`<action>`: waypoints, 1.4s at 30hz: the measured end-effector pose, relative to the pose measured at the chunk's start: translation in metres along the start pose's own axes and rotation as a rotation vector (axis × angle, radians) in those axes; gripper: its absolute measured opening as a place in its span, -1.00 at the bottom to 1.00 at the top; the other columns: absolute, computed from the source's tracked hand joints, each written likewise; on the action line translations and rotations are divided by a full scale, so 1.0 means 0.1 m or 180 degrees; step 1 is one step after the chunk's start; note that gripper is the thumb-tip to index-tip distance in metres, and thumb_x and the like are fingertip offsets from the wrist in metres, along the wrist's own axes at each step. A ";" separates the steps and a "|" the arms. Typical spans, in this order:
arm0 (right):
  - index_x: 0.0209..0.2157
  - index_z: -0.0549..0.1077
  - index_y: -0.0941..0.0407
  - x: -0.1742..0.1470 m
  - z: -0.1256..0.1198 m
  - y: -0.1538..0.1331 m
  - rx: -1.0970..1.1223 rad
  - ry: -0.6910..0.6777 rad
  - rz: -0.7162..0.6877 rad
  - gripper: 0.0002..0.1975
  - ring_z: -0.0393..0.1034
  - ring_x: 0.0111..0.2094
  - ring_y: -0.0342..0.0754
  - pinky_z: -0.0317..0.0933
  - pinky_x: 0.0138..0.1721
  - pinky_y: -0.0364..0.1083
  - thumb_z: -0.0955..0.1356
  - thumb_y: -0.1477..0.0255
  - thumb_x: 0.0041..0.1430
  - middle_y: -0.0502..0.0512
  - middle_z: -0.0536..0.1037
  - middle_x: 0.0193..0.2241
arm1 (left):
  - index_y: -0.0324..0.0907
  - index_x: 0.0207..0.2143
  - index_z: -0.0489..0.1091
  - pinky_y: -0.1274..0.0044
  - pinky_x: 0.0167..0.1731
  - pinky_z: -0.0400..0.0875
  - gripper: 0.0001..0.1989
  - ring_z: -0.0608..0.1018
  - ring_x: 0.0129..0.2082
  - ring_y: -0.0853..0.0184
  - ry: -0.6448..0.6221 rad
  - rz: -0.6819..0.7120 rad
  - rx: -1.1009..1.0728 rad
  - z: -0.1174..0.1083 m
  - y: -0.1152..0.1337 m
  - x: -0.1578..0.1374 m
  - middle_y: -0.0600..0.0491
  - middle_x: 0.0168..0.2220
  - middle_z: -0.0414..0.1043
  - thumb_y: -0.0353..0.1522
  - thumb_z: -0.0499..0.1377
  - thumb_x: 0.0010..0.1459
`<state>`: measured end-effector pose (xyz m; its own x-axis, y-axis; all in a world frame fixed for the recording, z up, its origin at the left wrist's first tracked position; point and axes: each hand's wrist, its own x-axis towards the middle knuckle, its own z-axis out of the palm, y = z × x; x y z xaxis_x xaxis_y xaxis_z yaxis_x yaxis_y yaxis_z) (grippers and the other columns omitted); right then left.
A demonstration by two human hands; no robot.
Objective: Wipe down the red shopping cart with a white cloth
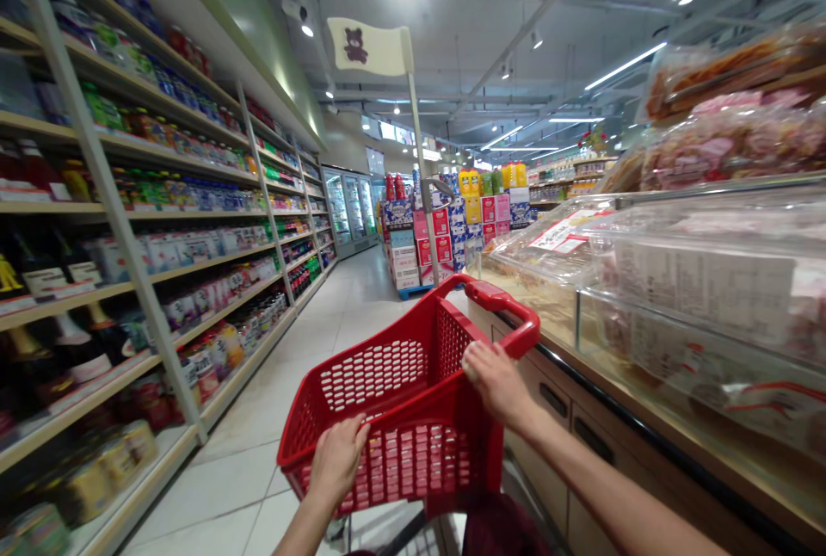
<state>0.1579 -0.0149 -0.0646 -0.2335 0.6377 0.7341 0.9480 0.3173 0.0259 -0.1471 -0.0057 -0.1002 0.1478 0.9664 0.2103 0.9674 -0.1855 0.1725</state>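
A red plastic shopping cart (387,379) with perforated walls stands side-on in front of me, and its basket shows no goods inside. My left hand (337,455) is closed over the near rim, toward the left end. Farther right on the same rim, close to the cart's red handle (500,302), my right hand (496,377) grips too. The fingertips of both hands are partly hidden behind the rim. A pole carries a cream flag with a bear (371,48) above the cart's far side; whether it is fixed to the cart I cannot tell.
Shelves of bottles and cans (194,216) line the left side. Close on the right is a counter (555,401) piled with clear-wrapped food packs (710,272). Stacked boxes (439,237) stand ahead, with glass-door fridges (348,203) beyond. A pale tiled floor (303,341) runs along the aisle.
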 end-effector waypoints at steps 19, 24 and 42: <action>-0.10 0.37 0.14 0.18 0.04 0.23 0.0131 0.0396 0.0320 -0.62 0.28 -0.07 -0.04 0.12 -0.05 -0.01 0.10 0.58 0.10 0.16 0.41 -0.08 | -0.14 -0.20 0.35 0.53 -0.18 0.20 -0.63 0.43 -0.19 0.34 -0.0034 -0.0038 0.0102 -0.08 0.09 -0.04 0.04 -0.19 0.44 -0.26 -0.20 0.16; -0.12 0.37 0.17 0.27 -0.15 0.69 -0.0227 -0.0003 0.0282 -0.68 0.21 -0.01 0.07 -0.07 0.02 0.16 0.16 0.42 0.13 0.22 0.41 -0.09 | -0.12 -0.22 0.36 0.56 -0.20 0.19 -0.63 0.43 -0.19 0.36 -0.0091 -0.0084 0.0114 -0.09 0.07 -0.04 0.06 -0.21 0.45 -0.26 -0.20 0.17; -0.12 0.37 0.20 0.22 0.18 0.33 -0.0193 0.0304 0.0108 -0.66 0.20 0.02 0.04 -0.03 0.05 0.11 0.13 0.63 0.11 0.19 0.41 -0.08 | -0.11 -0.28 0.36 0.54 -0.31 0.20 -0.60 0.46 -0.24 0.35 -0.0032 -0.0175 0.0195 -0.14 0.12 -0.06 0.05 -0.27 0.48 -0.23 -0.23 0.17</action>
<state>0.1802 0.0220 -0.0600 -0.1820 0.5767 0.7964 0.9670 0.2518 0.0386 -0.1393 -0.0162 -0.0855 0.0960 0.9766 0.1924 0.9848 -0.1213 0.1243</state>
